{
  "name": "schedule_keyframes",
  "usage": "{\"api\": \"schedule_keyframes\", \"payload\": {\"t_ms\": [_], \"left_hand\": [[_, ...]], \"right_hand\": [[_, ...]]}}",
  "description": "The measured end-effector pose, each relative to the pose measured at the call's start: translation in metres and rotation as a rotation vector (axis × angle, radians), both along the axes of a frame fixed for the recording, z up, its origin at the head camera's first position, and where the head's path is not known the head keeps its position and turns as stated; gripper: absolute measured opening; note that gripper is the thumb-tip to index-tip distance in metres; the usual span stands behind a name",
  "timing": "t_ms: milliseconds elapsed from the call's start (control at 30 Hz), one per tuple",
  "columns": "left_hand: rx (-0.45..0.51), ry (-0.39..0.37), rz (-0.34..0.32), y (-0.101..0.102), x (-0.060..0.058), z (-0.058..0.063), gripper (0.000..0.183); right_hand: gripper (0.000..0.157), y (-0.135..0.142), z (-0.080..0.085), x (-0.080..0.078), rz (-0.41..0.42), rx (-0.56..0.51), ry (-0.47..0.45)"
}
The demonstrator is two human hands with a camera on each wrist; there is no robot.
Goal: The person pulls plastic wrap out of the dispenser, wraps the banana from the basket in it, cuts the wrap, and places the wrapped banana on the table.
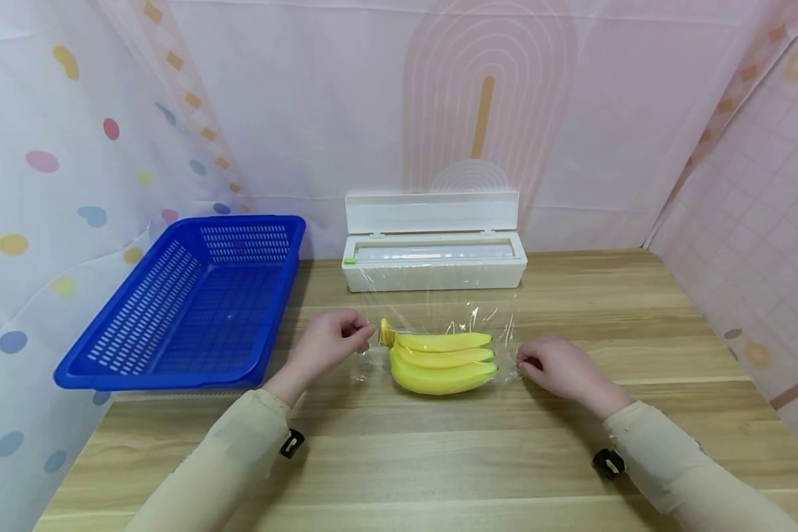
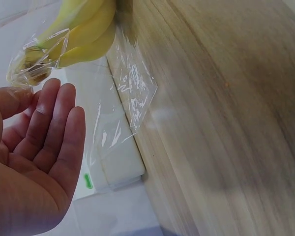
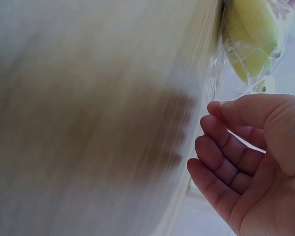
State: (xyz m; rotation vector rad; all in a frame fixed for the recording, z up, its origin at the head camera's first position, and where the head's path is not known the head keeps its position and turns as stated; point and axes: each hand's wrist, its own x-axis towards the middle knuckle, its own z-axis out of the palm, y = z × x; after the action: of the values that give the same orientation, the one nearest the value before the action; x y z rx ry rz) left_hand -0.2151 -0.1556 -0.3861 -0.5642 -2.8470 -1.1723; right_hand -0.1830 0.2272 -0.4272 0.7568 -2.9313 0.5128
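Observation:
A bunch of yellow bananas [image 1: 442, 362] lies on the wooden table, stem to the left and green-tipped ends to the right. Clear cling film [image 1: 462, 318] drapes over it, crinkled and glossy, and reaches back to the white film dispenser box [image 1: 434, 275]. By the stem, my left hand [image 1: 332, 341] pinches the film between thumb and index finger, other fingers loosely bent in the left wrist view. On the other side, my right hand [image 1: 568, 372] pinches the film's right edge, thumb against index fingertip in the right wrist view [image 3: 250, 157].
The dispenser's lid [image 1: 432, 213] stands raised at the back, and a green slider [image 1: 350, 261] sits at its left end. A blue plastic basket [image 1: 275, 325] with slotted walls stands to the left. Patterned cloth [image 1: 306, 96] hangs round the table's back and sides.

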Motion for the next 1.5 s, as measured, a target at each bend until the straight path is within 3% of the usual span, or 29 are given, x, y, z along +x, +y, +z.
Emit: {"api": "schedule_keyframes", "payload": {"t_ms": [533, 900, 1100, 1500], "left_hand": [[-0.025, 0.03, 0.01, -0.005, -0.002, -0.001, 0.008], [-0.055, 0.069, 0.059, -0.018, 0.002, -0.002, 0.005], [-0.104, 0.153, 0.081, -0.022, 0.01, 0.0, 0.006], [-0.256, 0.347, 0.111, -0.021, 0.033, 0.018, 0.015]], "right_hand": [[0.011, 0.002, 0.001, -0.001, 0.035, -0.021, 0.02], [0.004, 0.009, 0.002, 0.001, 0.006, -0.036, -0.01], [0.005, 0.013, 0.004, 0.005, 0.004, -0.04, 0.029], [0.013, 0.015, 0.021, 0.016, -0.037, -0.023, 0.048]]}}
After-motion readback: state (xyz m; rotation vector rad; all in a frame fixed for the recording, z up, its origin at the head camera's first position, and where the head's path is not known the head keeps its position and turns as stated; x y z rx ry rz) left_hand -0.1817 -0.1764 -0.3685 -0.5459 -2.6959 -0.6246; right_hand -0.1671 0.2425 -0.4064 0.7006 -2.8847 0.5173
